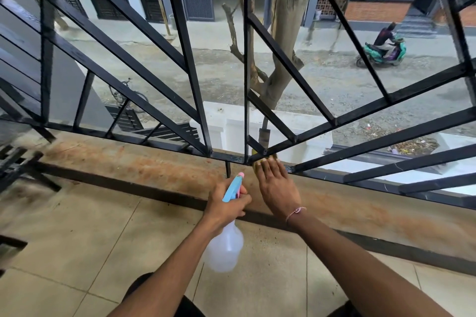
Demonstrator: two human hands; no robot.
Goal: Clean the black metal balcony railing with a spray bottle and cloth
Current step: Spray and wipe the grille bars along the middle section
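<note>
Floor: tiled balcony floor (pixel 77 252) lies nearest, below both forearms.
Railing: black railing (pixel 185 41) fans out from a low joint above a rust-stained ledge (pixel 144 170).
Bottle: spray bottle (pixel 226 247) hangs near that joint, blue-and-pink head up, nozzle toward the bars.
Left grip: left hand (pixel 226 204) is clenched round the bottle's neck, fingers at the trigger.
Right grip: right hand (pixel 277 185) lies flat, fingers straight, pressing a cloth (pixel 257 163) on the bottom rail at the joint.
Progress: I judge wiping is under way at the joint only; the upper bars and the long runs to either side look yet to be done.
Hidden: cloth shows only as a yellowish edge under the fingertips; no spray or wetness is discernible; railing runs out of frame on both sides.
</note>
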